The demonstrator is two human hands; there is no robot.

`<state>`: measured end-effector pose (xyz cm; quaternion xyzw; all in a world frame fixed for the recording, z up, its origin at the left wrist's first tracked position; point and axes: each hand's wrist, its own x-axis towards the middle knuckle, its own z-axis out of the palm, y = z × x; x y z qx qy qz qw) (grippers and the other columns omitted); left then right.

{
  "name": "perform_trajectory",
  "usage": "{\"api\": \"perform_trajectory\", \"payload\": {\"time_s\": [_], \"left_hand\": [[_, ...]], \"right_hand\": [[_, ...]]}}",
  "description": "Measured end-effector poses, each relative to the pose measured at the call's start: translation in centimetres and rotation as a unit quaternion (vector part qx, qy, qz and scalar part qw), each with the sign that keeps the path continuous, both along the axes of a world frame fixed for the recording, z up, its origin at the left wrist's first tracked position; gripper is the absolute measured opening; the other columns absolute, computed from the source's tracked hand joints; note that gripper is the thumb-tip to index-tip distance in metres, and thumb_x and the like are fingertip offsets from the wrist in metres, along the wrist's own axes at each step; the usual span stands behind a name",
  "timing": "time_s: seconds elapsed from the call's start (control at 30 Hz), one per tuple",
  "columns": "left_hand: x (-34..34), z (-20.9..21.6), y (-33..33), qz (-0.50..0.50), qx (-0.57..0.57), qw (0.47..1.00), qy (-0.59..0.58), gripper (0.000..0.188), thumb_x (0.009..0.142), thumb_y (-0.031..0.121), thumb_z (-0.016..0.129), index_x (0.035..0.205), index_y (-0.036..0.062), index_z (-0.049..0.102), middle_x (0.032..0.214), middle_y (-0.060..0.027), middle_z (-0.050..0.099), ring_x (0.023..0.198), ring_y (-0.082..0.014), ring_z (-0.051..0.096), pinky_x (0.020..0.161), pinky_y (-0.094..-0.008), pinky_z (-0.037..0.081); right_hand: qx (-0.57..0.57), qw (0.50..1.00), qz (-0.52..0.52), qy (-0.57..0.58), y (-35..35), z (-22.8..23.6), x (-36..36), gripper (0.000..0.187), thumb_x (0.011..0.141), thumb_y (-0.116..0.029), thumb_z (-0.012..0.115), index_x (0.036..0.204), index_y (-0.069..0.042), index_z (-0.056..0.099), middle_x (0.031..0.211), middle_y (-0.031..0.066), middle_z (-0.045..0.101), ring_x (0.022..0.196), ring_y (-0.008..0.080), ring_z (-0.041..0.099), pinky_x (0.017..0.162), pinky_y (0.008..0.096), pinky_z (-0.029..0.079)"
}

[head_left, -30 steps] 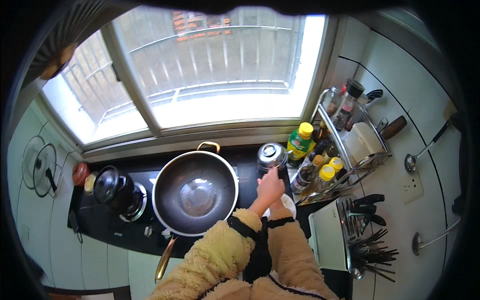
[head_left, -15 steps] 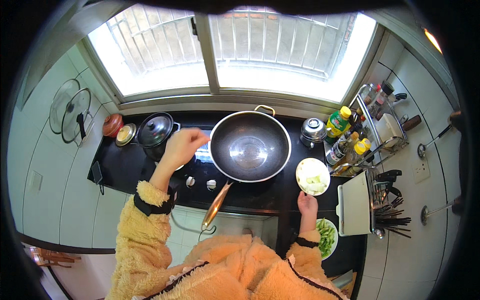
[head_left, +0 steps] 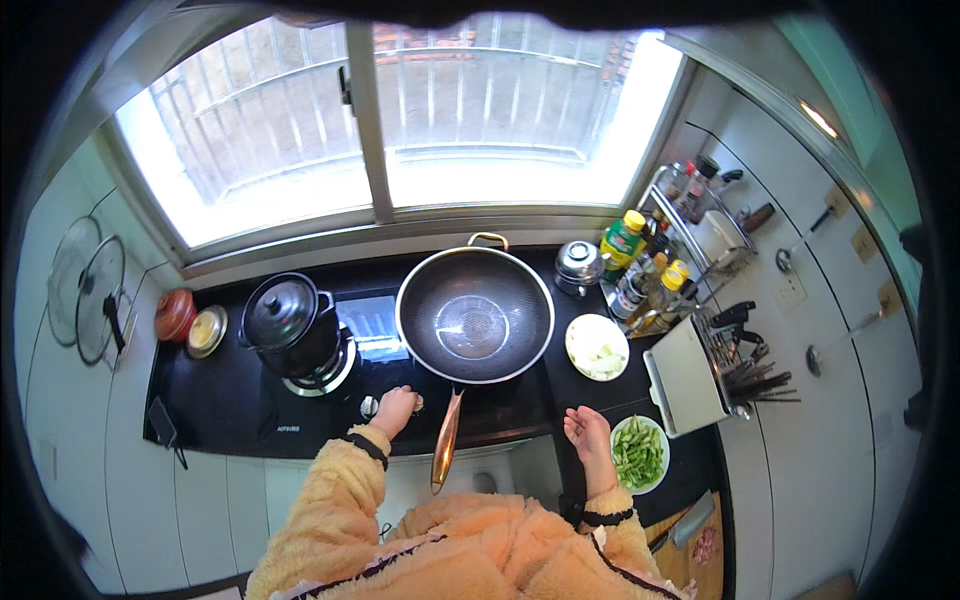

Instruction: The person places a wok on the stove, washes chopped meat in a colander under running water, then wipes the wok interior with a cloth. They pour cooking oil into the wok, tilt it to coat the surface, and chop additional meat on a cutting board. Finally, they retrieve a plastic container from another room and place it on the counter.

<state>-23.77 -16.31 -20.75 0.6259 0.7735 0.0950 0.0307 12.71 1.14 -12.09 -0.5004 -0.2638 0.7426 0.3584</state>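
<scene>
My left hand (head_left: pixel 395 410) is closed on the right stove knob (head_left: pixel 419 403), whose edge shows past my fingers. The left knob (head_left: pixel 370 407) sits just beside it. Behind my left hand, a dark wok (head_left: pixel 474 315) with a copper-coloured handle (head_left: pixel 447 440) stands on the hob; only a shiny patch shows inside it. My right hand (head_left: pixel 590 442) hovers with its fingers loosely curled and apart, holding nothing. It is between a white plate of pale cut pieces (head_left: pixel 597 348) and a white plate of sliced green vegetables (head_left: pixel 639 455).
A lidded black pot (head_left: pixel 287 320) stands on the left burner. Bottles (head_left: pixel 622 240) and a rack (head_left: pixel 700 235) fill the back right, beside a knife and chopstick holder (head_left: pixel 690 380). A cleaver (head_left: pixel 692 520) and minced meat (head_left: pixel 705 545) lie on a board at lower right.
My left hand has come down from beside the black pot to the stove knob. My right hand has drawn back from the plate of pale pieces. The view has shifted.
</scene>
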Motion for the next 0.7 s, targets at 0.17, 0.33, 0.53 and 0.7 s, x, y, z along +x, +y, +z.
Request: {"api": "perform_trajectory", "payload": {"time_s": [0.17, 0.33, 0.53, 0.7], "left_hand": [[0.3, 0.4, 0.8, 0.021, -0.017, 0.999, -0.032, 0.015, 0.077, 0.014, 0.059, 0.069, 0.0043, 0.066, 0.075, -0.0155, 0.064, 0.071, -0.0319, 0.064, 0.066, -0.0418, 0.052], [1.8, 0.0, 1.6, 0.219, 0.014, 0.970, -0.103, 0.020, 0.072, 0.021, 0.068, 0.069, 0.0007, 0.065, 0.073, -0.0217, 0.064, 0.070, -0.0373, 0.064, 0.068, -0.0453, 0.053], [1.9, 0.0, 2.3, 0.276, 0.010, 0.956, -0.104, 0.022, 0.070, 0.022, 0.069, 0.068, 0.0007, 0.065, 0.072, -0.0220, 0.064, 0.072, -0.0383, 0.064, 0.068, -0.0456, 0.053], [0.8, 1.0, 2.4, 0.154, -0.050, 0.983, -0.086, 0.017, 0.071, 0.018, 0.064, 0.065, 0.0030, 0.066, 0.070, -0.0195, 0.065, 0.068, -0.0360, 0.065, 0.067, -0.0448, 0.053]], "right_hand": [[-0.051, 0.998, -0.046, -0.013, 4.0, -5.5, 0.9, 0.016, 0.090, -0.010, 0.050, 0.100, 0.001, 0.052, 0.087, 0.0129, 0.064, 0.071, 0.0196, 0.062, 0.064, 0.0307, 0.055], [-0.047, 0.990, -0.132, 0.007, 9.8, -10.5, -0.6, 0.024, 0.093, -0.013, 0.047, 0.106, 0.007, 0.048, 0.091, 0.0189, 0.061, 0.075, 0.0246, 0.062, 0.069, 0.0344, 0.056], [0.042, 0.991, -0.122, 0.023, 13.5, -11.5, -1.5, 0.036, 0.091, -0.008, 0.036, 0.125, 0.002, 0.039, 0.106, 0.0216, 0.057, 0.088, 0.0302, 0.062, 0.076, 0.0378, 0.056], [0.031, 0.994, -0.105, 0.028, 14.6, -11.4, -1.8, 0.044, 0.086, -0.002, 0.031, 0.129, -0.001, 0.041, 0.107, 0.0212, 0.059, 0.082, 0.0282, 0.065, 0.069, 0.0370, 0.057]]}}
